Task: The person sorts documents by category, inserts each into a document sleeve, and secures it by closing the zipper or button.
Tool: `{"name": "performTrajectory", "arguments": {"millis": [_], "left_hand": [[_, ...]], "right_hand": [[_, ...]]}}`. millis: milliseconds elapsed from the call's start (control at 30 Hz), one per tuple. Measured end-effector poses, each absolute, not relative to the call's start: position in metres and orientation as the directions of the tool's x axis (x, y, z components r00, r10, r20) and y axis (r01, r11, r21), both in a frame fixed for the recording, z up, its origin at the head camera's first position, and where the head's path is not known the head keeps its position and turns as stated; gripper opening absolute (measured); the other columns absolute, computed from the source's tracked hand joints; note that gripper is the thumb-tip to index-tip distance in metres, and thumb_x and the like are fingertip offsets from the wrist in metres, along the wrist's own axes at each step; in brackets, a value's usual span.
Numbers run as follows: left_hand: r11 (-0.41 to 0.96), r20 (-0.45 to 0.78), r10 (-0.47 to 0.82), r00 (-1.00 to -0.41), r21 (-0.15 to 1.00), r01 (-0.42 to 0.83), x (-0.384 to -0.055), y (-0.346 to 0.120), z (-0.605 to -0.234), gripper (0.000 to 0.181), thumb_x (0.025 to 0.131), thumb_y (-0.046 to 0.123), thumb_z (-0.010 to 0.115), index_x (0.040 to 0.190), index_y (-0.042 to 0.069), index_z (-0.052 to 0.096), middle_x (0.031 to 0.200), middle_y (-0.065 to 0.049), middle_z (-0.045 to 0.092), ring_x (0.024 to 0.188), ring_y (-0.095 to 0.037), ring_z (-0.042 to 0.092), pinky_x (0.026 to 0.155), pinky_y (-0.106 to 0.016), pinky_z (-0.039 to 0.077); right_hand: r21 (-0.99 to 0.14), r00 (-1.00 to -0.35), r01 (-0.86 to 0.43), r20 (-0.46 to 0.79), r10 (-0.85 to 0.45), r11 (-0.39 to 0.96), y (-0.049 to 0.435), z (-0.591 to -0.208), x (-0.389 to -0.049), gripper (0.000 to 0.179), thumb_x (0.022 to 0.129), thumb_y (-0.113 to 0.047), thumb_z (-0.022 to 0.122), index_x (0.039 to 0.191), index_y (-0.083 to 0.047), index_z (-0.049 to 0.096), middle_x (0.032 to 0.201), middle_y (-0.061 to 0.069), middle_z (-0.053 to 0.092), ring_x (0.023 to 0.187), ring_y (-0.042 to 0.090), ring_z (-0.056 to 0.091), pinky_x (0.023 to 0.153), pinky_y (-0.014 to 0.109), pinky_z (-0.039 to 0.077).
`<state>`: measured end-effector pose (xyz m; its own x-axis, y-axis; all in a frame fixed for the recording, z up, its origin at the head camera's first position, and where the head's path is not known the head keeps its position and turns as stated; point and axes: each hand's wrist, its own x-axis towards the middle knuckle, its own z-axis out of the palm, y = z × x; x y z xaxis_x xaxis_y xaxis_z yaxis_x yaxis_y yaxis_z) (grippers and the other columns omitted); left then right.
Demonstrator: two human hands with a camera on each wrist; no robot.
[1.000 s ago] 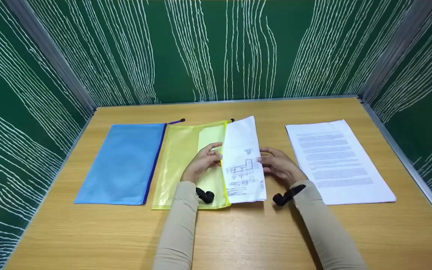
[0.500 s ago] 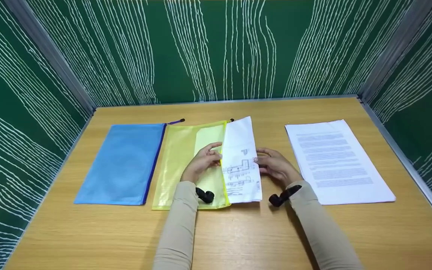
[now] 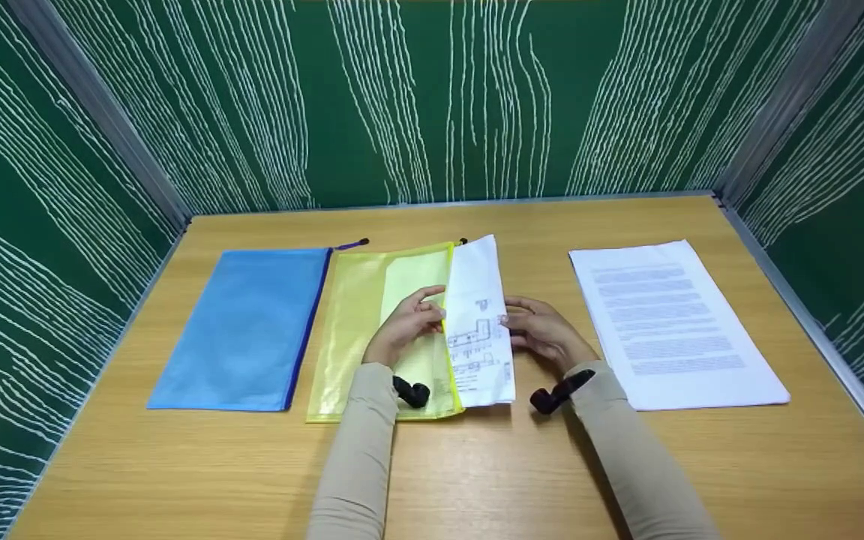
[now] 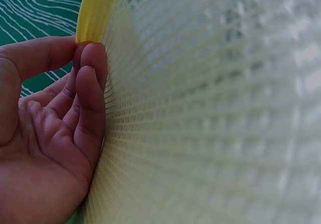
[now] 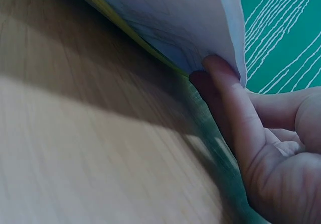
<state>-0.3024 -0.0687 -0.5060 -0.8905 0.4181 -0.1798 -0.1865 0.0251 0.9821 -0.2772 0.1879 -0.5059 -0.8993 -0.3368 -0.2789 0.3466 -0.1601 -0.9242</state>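
A yellow mesh zip pouch [image 3: 357, 300] lies in the middle of the table. White printed sheets [image 3: 477, 300] stand partly inside it, their outer part sticking out past the right-hand opening. My left hand [image 3: 408, 322] pinches the pouch's yellow zip edge [image 4: 95, 18] between thumb and fingers, as the left wrist view shows up close. With thumb and fingers, my right hand [image 3: 548, 330] grips the outer edge of the sheets. In the right wrist view the sheets [image 5: 175, 18] rise tilted above the table, and the fingertips [image 5: 220, 68] lie against their lower face.
A blue zip pouch [image 3: 241, 330] with a dark blue edge lies flat to the left. On the right rests a stack of printed paper [image 3: 679, 330]. Green panels with white wavy lines [image 3: 492, 97] border the wooden table [image 3: 462, 480] at the back and sides.
My right hand has moved left and pushed the sheets further into the yellow pouch, so less of them sticks out. The left hand has held its place at the zip edge.
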Motion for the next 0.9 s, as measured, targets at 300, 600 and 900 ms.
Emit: {"name": "performTrajectory", "arguments": {"millis": [300, 600, 900], "left_hand": [[0.009, -0.184, 0.407, -0.895, 0.980, -0.197, -0.302, -0.067, -0.507, 0.055, 0.091, 0.003, 0.058, 0.144, 0.010, 0.042, 0.077, 0.003, 0.057, 0.066, -0.010, 0.056, 0.065, -0.023, 0.049], [0.019, -0.196, 0.407, -0.892, 0.978, -0.206, -0.303, -0.067, -0.506, 0.056, 0.091, 0.005, 0.059, 0.144, 0.013, 0.042, 0.080, 0.002, 0.058, 0.068, -0.011, 0.057, 0.065, -0.022, 0.049], [-0.008, -0.179, 0.437, -0.881, 0.979, -0.202, -0.301, -0.067, -0.504, 0.055, 0.093, 0.003, 0.057, 0.145, 0.011, 0.040, 0.078, 0.002, 0.055, 0.067, -0.011, 0.055, 0.066, -0.023, 0.049]], "right_hand": [[-0.920, -0.903, 0.366, -0.316, -0.290, -0.140, 0.179, -0.508, -0.278, 0.059, 0.093, 0.004, 0.054, 0.147, 0.001, 0.030, 0.118, 0.014, 0.061, 0.094, 0.018, 0.067, 0.081, 0.030, 0.057], [-0.914, -0.902, 0.377, -0.325, -0.283, -0.152, 0.171, -0.506, -0.278, 0.061, 0.092, 0.003, 0.056, 0.147, 0.001, 0.030, 0.128, 0.021, 0.056, 0.095, 0.019, 0.067, 0.082, 0.031, 0.057], [-0.921, -0.903, 0.361, -0.305, -0.303, -0.149, 0.164, -0.505, -0.279, 0.061, 0.091, 0.002, 0.058, 0.146, 0.002, 0.033, 0.110, 0.009, 0.065, 0.091, 0.017, 0.068, 0.079, 0.029, 0.057]]}}
